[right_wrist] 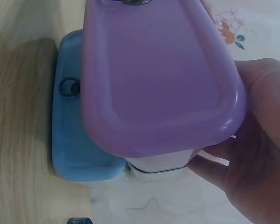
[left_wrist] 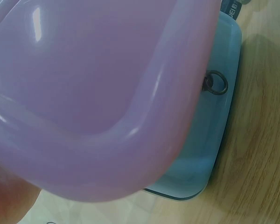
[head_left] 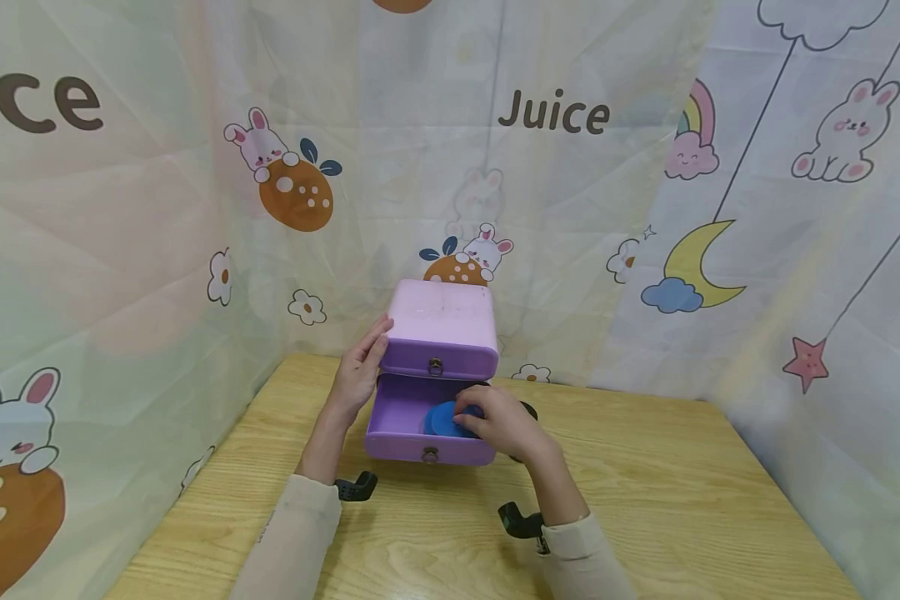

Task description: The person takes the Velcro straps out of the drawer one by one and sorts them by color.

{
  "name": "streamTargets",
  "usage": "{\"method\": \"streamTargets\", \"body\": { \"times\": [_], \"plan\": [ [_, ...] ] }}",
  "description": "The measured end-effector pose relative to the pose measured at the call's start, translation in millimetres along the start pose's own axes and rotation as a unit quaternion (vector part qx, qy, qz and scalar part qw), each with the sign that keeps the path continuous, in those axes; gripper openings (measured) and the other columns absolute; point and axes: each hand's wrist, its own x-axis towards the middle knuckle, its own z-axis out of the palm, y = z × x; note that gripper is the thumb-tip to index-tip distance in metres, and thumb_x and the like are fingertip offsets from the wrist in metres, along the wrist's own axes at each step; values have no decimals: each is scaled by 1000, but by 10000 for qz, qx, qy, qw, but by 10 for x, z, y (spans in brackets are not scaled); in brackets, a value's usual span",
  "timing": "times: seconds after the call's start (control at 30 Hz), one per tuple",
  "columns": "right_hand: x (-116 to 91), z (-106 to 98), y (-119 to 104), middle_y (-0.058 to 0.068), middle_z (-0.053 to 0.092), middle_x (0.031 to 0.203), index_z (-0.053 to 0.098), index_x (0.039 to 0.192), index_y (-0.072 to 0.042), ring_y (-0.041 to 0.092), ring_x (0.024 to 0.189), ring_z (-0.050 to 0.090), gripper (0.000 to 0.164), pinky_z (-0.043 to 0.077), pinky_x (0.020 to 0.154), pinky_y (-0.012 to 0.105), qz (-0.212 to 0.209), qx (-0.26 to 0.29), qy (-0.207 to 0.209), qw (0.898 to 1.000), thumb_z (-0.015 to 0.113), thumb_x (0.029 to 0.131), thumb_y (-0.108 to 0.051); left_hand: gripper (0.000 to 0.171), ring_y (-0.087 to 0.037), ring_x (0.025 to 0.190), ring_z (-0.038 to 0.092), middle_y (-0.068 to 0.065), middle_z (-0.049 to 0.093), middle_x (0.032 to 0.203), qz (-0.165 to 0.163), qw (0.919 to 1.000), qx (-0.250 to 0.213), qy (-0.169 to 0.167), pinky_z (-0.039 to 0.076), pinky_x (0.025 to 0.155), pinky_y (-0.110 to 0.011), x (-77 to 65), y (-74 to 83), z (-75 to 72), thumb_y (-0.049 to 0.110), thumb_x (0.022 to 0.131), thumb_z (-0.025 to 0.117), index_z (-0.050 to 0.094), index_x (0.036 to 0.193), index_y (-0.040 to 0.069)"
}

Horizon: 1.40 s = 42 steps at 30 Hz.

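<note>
A small chest with a pink top (head_left: pixel 442 312) stands on the table, its purple upper drawer (head_left: pixel 405 357) closed. Below it, a purple drawer (head_left: pixel 397 400) is pulled out, with flat blue discs (head_left: pixel 442 419) inside. My left hand (head_left: pixel 356 375) rests against the chest's left side, fingers at the top edge. Over the open drawer's right side, my right hand (head_left: pixel 498 417) pinches a blue disc between thumb and fingers. Both wrist views show the drawer front (left_wrist: pixel 98 70) close up; my right hand (right_wrist: pixel 266 126) appears beside it there. A blue bottom drawer (right_wrist: pixel 91 149) with a ring pull (right_wrist: pixel 69 87) lies beneath.
The chest stands on a wooden table (head_left: pixel 660 492) near a printed cloth backdrop (head_left: pixel 570 208). A dark rounded thing (head_left: pixel 528 411) shows behind my right hand. Black wrist-worn devices (head_left: pixel 521 521) sit at both cuffs.
</note>
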Motion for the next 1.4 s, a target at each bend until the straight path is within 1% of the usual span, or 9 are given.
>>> {"method": "streamTargets", "body": {
  "times": [0.13, 0.43, 0.6, 0.7, 0.87, 0.9, 1.03, 1.2, 1.4],
  "plan": [
    [6, 15, 14, 14, 72, 130, 79, 99, -13, 32, 124, 66, 7, 55, 103, 49, 75, 50, -107, 9999, 72, 99, -17, 48, -12, 158, 26, 12, 35, 168, -6, 10000, 6, -13, 25, 129, -39, 1, 5, -6, 41, 109, 53, 53, 154, 22],
    [22, 36, 36, 17, 68, 136, 80, 97, -14, 35, 129, 63, 12, 53, 106, 52, 107, 168, -288, 9994, 73, 99, -23, 46, -10, 158, 25, 13, 33, 169, -57, 10000, -18, -51, 24, 130, -38, 3, 8, -11, 37, 111, 51, 52, 154, 23],
    [27, 41, 17, 18, 68, 136, 81, 99, -13, 35, 130, 62, 14, 51, 109, 54, 152, 28, -196, 9997, 74, 98, -25, 47, -14, 159, 23, 9, 30, 171, -176, 9998, -59, -85, 24, 130, -40, 17, -3, -24, 32, 112, 49, 49, 157, 18],
    [26, 55, -8, 12, 73, 127, 80, 100, -13, 32, 123, 66, 16, 50, 108, 54, 207, -273, -41, 9994, 77, 96, -28, 47, -17, 160, 22, 6, 30, 171, -197, 9998, -3, -76, 23, 130, -41, 0, 52, -13, 30, 112, 49, 48, 157, 15],
    [27, 81, -65, 0, 75, 108, 79, 101, -15, 27, 106, 69, 23, 43, 108, 58, 488, -732, 224, 9959, 83, 89, -35, 48, -13, 159, 24, 11, 34, 169, -46, 10000, 8, -30, 24, 130, -39, -5, 25, -4, 40, 109, 52, 53, 154, 22],
    [28, 84, -72, -1, 75, 107, 79, 100, -15, 26, 105, 69, 25, 42, 109, 58, 560, -749, 252, 9953, 85, 88, -35, 48, -11, 158, 25, 14, 35, 168, -24, 10000, 0, -16, 25, 130, -38, 9, -16, -8, 43, 109, 53, 54, 153, 24],
    [42, 94, -70, 0, 76, 108, 78, 100, -16, 26, 106, 70, 31, 40, 112, 58, 795, -719, 279, 9938, 90, 81, -37, 50, -10, 158, 27, 14, 36, 168, -43, 10000, 22, 12, 26, 129, -37, 11, -5, 1, 46, 108, 54, 54, 153, 24],
    [56, 103, -70, 2, 75, 107, 77, 97, -15, 26, 104, 69, 35, 44, 107, 56, 995, -577, 299, 9929, 95, 74, -35, 50, -12, 158, 27, 13, 35, 168, -61, 10000, 45, 16, 26, 129, -39, -3, 12, 2, 46, 108, 54, 54, 153, 24],
    [41, 111, -66, 4, 73, 108, 77, 99, -14, 26, 101, 67, 32, 56, 91, 47, 981, -486, 341, 9934, 93, 78, -31, 48, -12, 158, 25, 14, 34, 168, -95, 9999, 83, 2, 24, 130, -39, 2, 0, 5, 43, 109, 52, 53, 154, 25]
  ]
}}
